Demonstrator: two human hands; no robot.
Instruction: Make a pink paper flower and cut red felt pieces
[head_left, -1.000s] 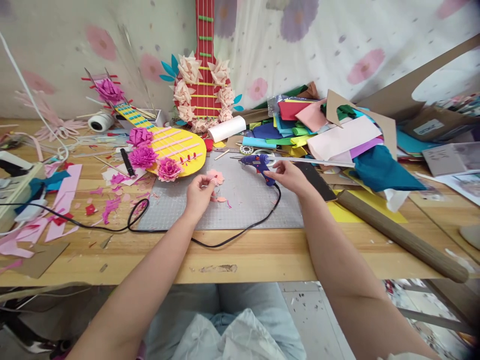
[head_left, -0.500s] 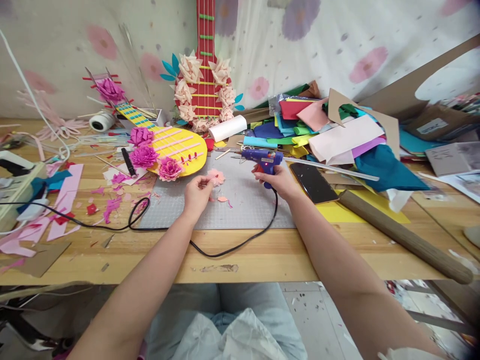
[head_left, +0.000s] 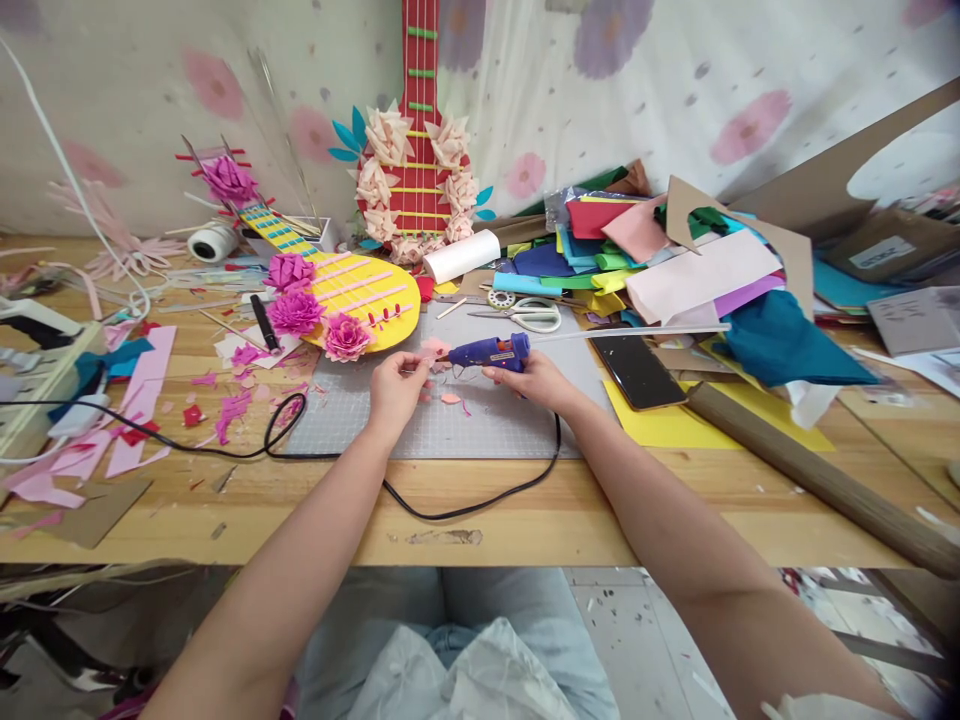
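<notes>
Gluing seems the step in hand: the right hand [head_left: 536, 378] wraps its grip around a glue gun [head_left: 487, 353] above the gray mat [head_left: 510, 430] on the counter [head_left: 540, 515], while the left hand [head_left: 397, 388] pinches a pink paper flower [head_left: 434, 347]. The gun points left, at the flower; its long axis runs left to right, the glue stick [head_left: 637, 331] jutting right. Whether they touch is hard to tell. The next move likely calls for steadiness.

You seem to be in a craft workshop. Your glue gun [head_left: 491, 352], cutting mat [head_left: 499, 430], scissors [head_left: 517, 314], heaped coloured paper [head_left: 636, 235] and flower-trimmed yellow guitar [head_left: 371, 300] at the wooden bench [head_left: 510, 535] show it
</notes>
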